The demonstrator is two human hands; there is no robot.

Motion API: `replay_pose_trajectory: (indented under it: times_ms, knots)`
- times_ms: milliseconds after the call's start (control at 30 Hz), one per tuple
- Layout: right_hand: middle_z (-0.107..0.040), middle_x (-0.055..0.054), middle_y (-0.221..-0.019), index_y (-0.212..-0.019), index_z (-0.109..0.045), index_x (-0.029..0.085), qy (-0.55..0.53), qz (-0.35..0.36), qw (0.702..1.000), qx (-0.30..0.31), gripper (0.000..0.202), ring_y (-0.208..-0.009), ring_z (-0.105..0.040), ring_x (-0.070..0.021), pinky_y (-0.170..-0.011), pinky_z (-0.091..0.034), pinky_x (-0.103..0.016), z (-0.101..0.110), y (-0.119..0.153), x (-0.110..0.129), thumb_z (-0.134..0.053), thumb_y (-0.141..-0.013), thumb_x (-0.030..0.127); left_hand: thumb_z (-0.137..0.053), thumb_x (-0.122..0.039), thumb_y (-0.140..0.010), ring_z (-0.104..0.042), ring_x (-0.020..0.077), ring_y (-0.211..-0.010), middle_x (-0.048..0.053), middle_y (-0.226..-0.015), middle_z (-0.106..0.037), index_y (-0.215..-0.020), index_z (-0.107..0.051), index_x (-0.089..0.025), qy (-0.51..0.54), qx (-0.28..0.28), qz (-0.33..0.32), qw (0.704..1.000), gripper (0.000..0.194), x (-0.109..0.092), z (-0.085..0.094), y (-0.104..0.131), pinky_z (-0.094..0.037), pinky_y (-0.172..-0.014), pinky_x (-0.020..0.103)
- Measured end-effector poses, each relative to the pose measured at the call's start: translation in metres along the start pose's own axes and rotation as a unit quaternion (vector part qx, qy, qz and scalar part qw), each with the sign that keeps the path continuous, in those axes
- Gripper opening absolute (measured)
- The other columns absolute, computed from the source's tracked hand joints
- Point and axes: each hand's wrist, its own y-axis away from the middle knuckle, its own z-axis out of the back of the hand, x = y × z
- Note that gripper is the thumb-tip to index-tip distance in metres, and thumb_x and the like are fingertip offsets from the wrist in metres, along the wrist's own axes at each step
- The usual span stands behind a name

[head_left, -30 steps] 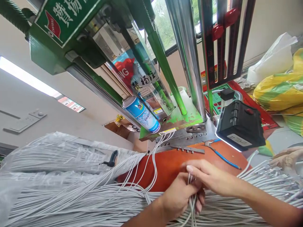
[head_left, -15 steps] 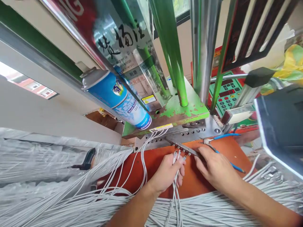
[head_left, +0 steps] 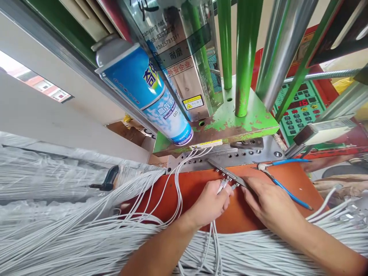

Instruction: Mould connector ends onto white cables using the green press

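Observation:
My left hand [head_left: 211, 203] grips a small bunch of white cables [head_left: 214, 239], their metal plug ends poking out past my fingers toward a thin metal fixture bar [head_left: 227, 174]. My right hand [head_left: 266, 201] rests on the orange table [head_left: 198, 188] with its fingers pressed on the near end of that bar. The bar lies slanted in front of the steel mould plate [head_left: 230, 157] of the green press. Several white cables run from the plate's left end down into the pile.
A blue spray can [head_left: 146, 92] stands on the green press base [head_left: 230, 124]. Blue-handled pliers [head_left: 283, 178] lie right of the bar. Bagged white cable bundles [head_left: 57, 191] fill the left and front. A green control panel [head_left: 299, 111] and a black clamp handle [head_left: 107, 180] are nearby.
The view has moved closer to the press. My left hand carried the cable bunch up from the pile to the fixture bar. My right hand left the bunch and settled on the bar.

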Motion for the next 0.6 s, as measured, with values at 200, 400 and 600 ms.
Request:
replay_pose_trajectory:
  times_ms: [200,400,600]
  knots:
    - [-0.07,-0.003,-0.084,-0.098,-0.058,0.022,0.009,0.02,1.0,-0.005,0.026,-0.074,-0.069,-0.0223,-0.064,-0.037,-0.034,-0.0015,0.0012,0.001,-0.037,-0.107,0.035,-0.05,-0.05,-0.099,-0.038,0.0065,-0.037,-0.006,-0.059,-0.053,-0.095,-0.056,-0.019,-0.005,-0.002,-0.002,1.0,0.032,0.003,0.0004,0.0023,-0.03,-0.035,0.018]
    - [-0.066,-0.003,-0.073,-0.088,-0.054,0.022,0.034,0.056,0.998,0.01,0.028,-0.065,-0.066,-0.0218,-0.06,-0.032,-0.034,-0.0001,-0.0005,0.004,-0.035,-0.106,0.031,-0.053,-0.049,-0.097,-0.037,0.0074,-0.033,-0.006,-0.055,-0.053,-0.092,-0.058,-0.018,-0.003,-0.019,0.009,1.0,0.032,0.0086,-0.0041,-0.0009,-0.028,-0.031,0.018]
    - [-0.069,-0.006,-0.083,-0.097,-0.059,0.022,-0.051,0.001,0.998,0.021,0.032,-0.077,-0.068,-0.0235,-0.07,-0.042,-0.036,0.0062,-0.0026,0.008,-0.033,-0.108,0.036,-0.051,-0.058,-0.098,-0.057,0.0124,-0.044,0.001,-0.061,-0.061,-0.086,-0.06,-0.015,-0.037,0.015,0.001,0.999,0.046,0.0011,0.0047,-0.0019,-0.045,-0.044,0.023]
